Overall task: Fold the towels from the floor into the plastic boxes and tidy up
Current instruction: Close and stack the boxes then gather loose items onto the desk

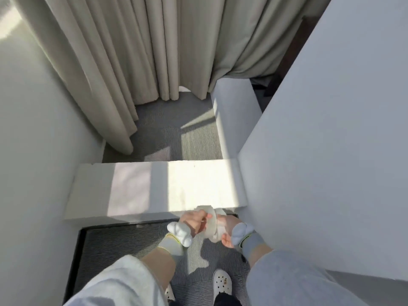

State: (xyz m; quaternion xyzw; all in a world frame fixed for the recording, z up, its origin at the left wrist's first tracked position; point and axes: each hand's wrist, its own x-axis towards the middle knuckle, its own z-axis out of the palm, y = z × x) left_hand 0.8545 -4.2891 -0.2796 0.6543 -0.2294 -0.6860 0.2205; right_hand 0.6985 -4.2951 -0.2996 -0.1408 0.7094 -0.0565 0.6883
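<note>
Looks down into a narrow gap between white walls (33, 151). Holds a small pale towel (212, 227) out in front, pinched on one side by the left grip (194, 221) and clasped on the other by the right grip (227, 237), above the grey carpet floor (123, 246). Wears puffy white pads (180, 234) and grey bands at both wrists. Stands in white clogs (221, 281) just before a low white ledge (154, 191), partly sunlit. Faces beige curtains (123, 51) hanging down to the floor beyond the ledge.

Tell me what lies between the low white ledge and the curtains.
Only bare grey carpet, partly sunlit, between the ledge and the curtains, in the head view.
</note>
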